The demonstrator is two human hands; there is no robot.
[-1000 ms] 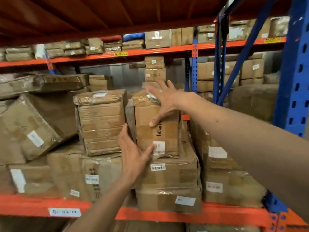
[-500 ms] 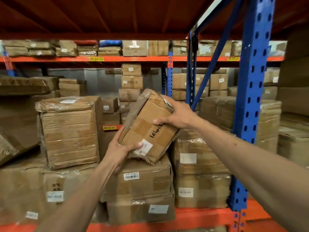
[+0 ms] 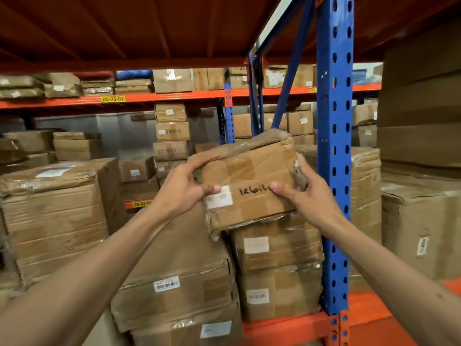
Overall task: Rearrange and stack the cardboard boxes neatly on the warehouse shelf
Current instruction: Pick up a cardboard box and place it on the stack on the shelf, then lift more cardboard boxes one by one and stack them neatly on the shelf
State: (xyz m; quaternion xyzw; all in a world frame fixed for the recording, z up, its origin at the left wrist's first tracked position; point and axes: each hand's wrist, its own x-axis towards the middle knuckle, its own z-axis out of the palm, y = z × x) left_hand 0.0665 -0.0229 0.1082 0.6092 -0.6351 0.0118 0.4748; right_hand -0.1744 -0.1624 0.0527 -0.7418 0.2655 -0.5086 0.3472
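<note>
A small cardboard box (image 3: 249,181), wrapped in clear film and marked with black handwriting and a white label, is held in the air in front of the shelf, lying almost level. My left hand (image 3: 182,188) grips its left end and my right hand (image 3: 306,193) grips its right end, thumbs on the front face. It hangs just above a stack of taped boxes (image 3: 277,265) beside the blue upright. A wider stack (image 3: 174,283) stands below my left hand. The orange shelf beam (image 3: 287,328) carries both stacks.
A blue perforated upright (image 3: 334,146) stands right behind my right hand. A tall wrapped box (image 3: 52,216) sits at the left. Large boxes (image 3: 421,221) fill the bay to the right. More boxes fill the racks behind. The orange deck overhead (image 3: 149,26) limits height.
The box stood upright on the stack one second ago. I lifted it with both hands, tilted it, and now hold it nearly level, further right. My view has shifted right.
</note>
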